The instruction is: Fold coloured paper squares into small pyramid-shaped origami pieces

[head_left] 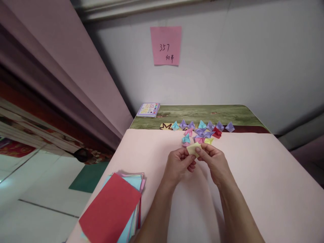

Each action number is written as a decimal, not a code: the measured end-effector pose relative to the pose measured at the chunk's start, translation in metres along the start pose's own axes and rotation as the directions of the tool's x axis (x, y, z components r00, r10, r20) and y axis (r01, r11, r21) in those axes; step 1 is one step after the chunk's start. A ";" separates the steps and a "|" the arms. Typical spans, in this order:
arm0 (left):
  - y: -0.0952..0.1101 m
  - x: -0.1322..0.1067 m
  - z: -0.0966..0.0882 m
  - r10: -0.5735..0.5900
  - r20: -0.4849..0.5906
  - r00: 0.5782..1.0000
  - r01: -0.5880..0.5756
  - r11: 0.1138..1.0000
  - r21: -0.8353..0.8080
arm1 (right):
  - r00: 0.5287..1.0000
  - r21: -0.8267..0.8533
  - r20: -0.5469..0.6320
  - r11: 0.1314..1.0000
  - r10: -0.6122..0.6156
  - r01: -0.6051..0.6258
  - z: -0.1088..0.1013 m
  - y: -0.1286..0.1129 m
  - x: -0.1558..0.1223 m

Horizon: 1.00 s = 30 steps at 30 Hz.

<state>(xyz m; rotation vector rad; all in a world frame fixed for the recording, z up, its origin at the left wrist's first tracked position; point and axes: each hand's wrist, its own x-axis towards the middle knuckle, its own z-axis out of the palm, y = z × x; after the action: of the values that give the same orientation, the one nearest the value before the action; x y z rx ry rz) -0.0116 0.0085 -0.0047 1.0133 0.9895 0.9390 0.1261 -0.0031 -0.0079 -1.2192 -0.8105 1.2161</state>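
My left hand (pixel 179 163) and my right hand (pixel 214 162) meet over the middle of the pink table cover (pixel 265 189). Both pinch a small folded piece of pale yellow paper (pixel 193 149) between fingertips and thumbs. Just beyond the hands lies a cluster of several small folded paper shapes (pixel 202 131) in blue, purple, pink, red and yellow.
A stack of coloured square paper sheets (pixel 113 209), red on top, lies at the table's near left corner. A small paper pack (pixel 149 109) rests on the green patterned surface (pixel 227 114) at the back. A pink note (pixel 165 45) hangs on the wall. The floor drops away at left.
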 end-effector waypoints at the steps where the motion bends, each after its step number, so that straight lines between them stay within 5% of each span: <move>1: 0.000 0.000 0.000 0.005 0.012 1.000 -0.005 1.000 0.021 | 1.000 -0.002 -0.014 1.000 -0.009 0.009 0.000 0.001 0.000; 10: 0.002 -0.001 0.001 -0.028 0.016 0.999 0.029 0.999 -0.038 | 0.993 -0.038 -0.090 0.996 -0.080 0.077 -0.001 0.007 0.002; 18: 0.008 -0.002 -0.001 -0.048 -0.082 0.995 0.036 0.990 -0.138 | 0.968 -0.068 -0.031 0.967 -0.250 0.247 0.003 0.002 0.001; 30: 0.014 -0.006 0.000 -0.058 -0.054 0.997 0.047 0.984 -0.172 | 0.896 -0.172 0.170 0.883 -0.411 0.437 -0.003 0.000 -0.001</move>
<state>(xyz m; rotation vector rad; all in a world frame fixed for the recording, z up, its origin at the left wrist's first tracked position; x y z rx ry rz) -0.0152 0.0067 0.0104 0.8160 0.9627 0.9972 0.1288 -0.0054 -0.0087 -1.0568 -1.2546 0.8678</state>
